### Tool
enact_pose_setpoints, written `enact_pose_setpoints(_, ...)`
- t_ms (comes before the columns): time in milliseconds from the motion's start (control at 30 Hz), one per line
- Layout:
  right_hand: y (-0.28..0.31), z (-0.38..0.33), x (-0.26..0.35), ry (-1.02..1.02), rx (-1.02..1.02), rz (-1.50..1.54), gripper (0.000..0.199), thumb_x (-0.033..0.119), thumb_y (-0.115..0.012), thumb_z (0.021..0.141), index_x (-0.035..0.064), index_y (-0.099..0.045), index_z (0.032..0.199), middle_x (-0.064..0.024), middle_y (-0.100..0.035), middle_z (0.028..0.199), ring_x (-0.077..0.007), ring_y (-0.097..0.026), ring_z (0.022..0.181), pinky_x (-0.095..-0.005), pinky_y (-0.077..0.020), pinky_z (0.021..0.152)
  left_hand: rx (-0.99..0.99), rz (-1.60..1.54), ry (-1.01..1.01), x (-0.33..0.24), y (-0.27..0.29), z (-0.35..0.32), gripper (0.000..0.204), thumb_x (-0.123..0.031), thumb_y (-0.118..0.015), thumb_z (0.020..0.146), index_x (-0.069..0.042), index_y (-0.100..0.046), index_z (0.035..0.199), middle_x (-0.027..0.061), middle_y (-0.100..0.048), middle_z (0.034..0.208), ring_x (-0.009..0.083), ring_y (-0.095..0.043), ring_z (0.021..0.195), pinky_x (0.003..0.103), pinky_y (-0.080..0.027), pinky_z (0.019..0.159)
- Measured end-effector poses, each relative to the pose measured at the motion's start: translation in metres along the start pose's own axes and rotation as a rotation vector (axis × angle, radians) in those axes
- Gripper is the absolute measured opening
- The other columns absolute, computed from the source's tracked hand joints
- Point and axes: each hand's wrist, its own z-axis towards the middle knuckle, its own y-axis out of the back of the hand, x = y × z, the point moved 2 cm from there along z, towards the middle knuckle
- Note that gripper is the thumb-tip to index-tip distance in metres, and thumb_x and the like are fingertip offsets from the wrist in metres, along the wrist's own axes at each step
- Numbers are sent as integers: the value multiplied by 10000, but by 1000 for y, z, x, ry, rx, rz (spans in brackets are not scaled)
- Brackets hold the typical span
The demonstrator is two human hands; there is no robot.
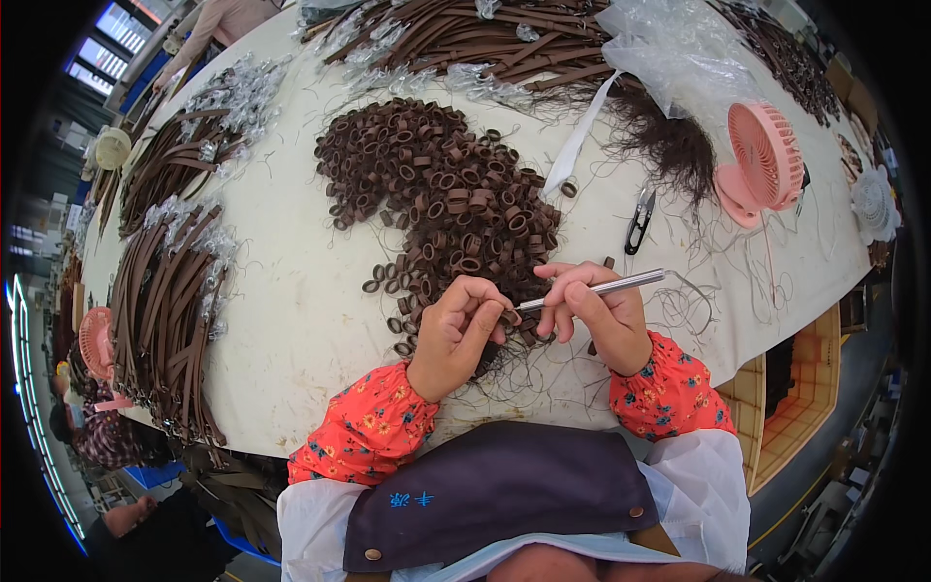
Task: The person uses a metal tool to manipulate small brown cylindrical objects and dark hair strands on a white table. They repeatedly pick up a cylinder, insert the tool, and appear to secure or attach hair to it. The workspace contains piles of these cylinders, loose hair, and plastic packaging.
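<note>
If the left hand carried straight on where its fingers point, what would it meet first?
Most likely the tip of the slim silver tool, with the right hand holding it just beyond; their relative height is hard to judge here.

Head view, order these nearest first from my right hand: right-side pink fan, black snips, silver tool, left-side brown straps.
1. Silver tool, in your right hand.
2. Black snips, just beyond it.
3. Pink fan, upper right.
4. Brown straps, far left.
</note>
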Motion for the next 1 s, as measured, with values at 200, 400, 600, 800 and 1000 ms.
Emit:
enact_pose_setpoints(200, 1, -1, -2, 11, -8, -3, 242, 200, -432, 1011, 20, -591, 982, 9, -570, 638, -105, -612, 672, -390, -348, 1053, -1, -2, -4, -2, 0, 0, 78, -69, -454, 999, -13, -492, 1038, 87, -627, 910, 77, -575, 735, 204, -475, 639)
enact_pose_setpoints(400, -6, -2, 3, 74, -89, -283, 143, 103, -628, 885, 42, -590, 1009, -47, -636, 809, -173, -625, 707, -375, -464, 856, -65, 34, -44, 2, -2, -1, 88, -71, -482, 987, -2, -513, 1032, 59, -649, 865, 77, -599, 706, 210, -484, 632)
enact_pose_setpoints(600, -15, 3, -4, 403, -47, -770, 344, 35, -736, 719, 88, -590, 1026, -48, -646, 856, -253, -621, 794, -360, -481, 738, -25, 3, -47, 3, -4, -1, 139, -101, -461, 1002, 6, -502, 1082, 99, -664, 938, 118, -645, 799, 248, -526, 707)
enact_pose_setpoints(800, -12, 1, -5, 368, -153, -699, 350, -1, -721, 721, 77, -594, 1037, -65, -640, 860, -209, -619, 785, -304, -497, 687, 103, -345, 116, 4, -6, -1, 281, -143, -445, 1014, 5, -431, 1253, 100, -642, 931, 119, -619, 784, 255, -512, 712)
enact_pose_setpoints(1000, -15, -4, -8, -164, -213, 42, 338, 27, -680, 838, 41, -544, 1148, -39, -605, 936, -65, -562, 831, -217, -477, 706, -38, -157, 112, -1, -14, -3, 175, -78, -593, 941, -3, -572, 1098, 14, -633, 860, 40, -560, 712, 185, -451, 619)
